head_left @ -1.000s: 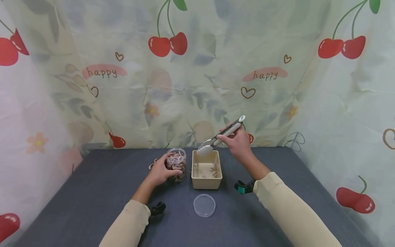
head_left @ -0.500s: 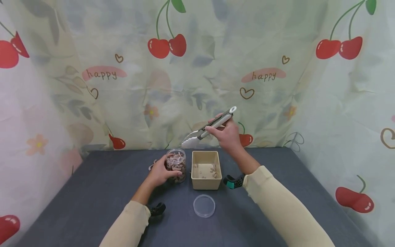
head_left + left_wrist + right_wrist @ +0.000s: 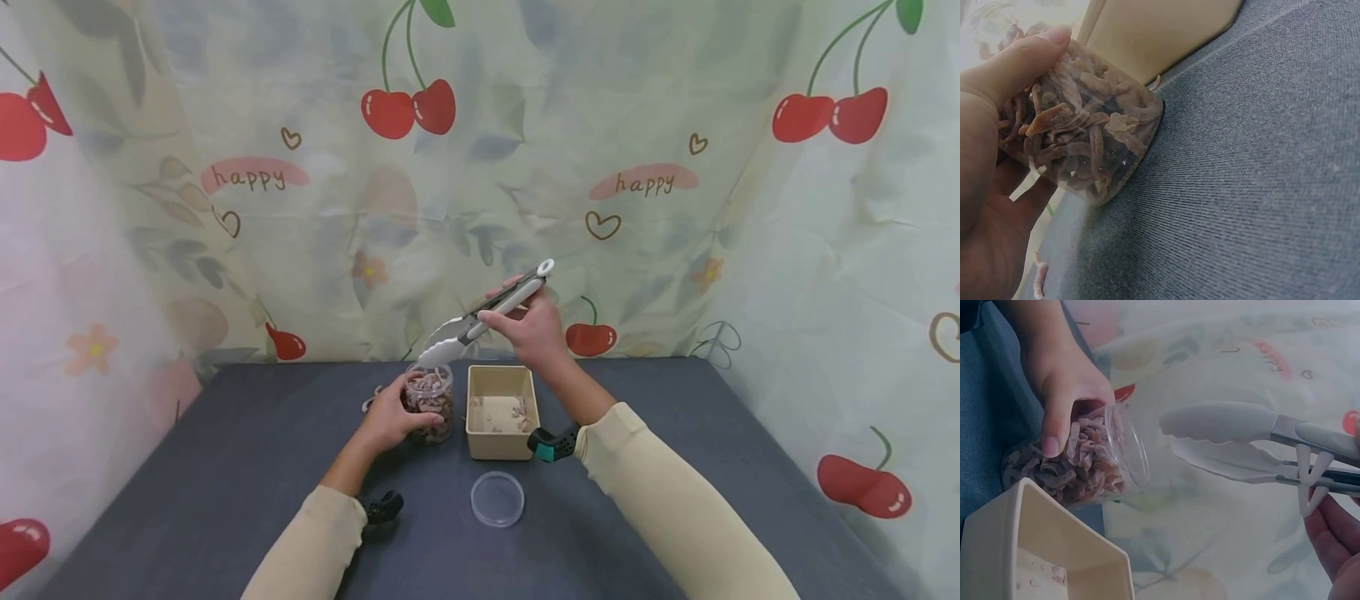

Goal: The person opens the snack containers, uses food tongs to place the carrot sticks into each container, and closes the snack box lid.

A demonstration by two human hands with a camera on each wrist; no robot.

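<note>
My left hand (image 3: 386, 419) grips a clear jar (image 3: 440, 406) standing on the dark cloth, its fingers and thumb around the side. Pinkish-brown strips (image 3: 1094, 119) fill much of the jar; their exact kind does not show. In my right hand (image 3: 534, 333) is a pair of tongs (image 3: 1225, 422) with pale scalloped tips, pointing down and left over the jar's open mouth. The right wrist view shows the tips slightly apart with nothing between them. Just right of the jar stands a beige rectangular box (image 3: 501, 447) with a few small pieces (image 3: 520, 408) at its bottom.
A clear round lid (image 3: 497, 500) lies flat in front of the box. Left of the jar, a loose strip (image 3: 1040, 278) lies on the cloth. Behind the table (image 3: 247, 467) hangs a curtain (image 3: 480, 183) printed with cherries, which also lines both sides.
My right hand has carried the tongs left, from above the box to above the jar's mouth. The left hand and the jar have stayed in place.
</note>
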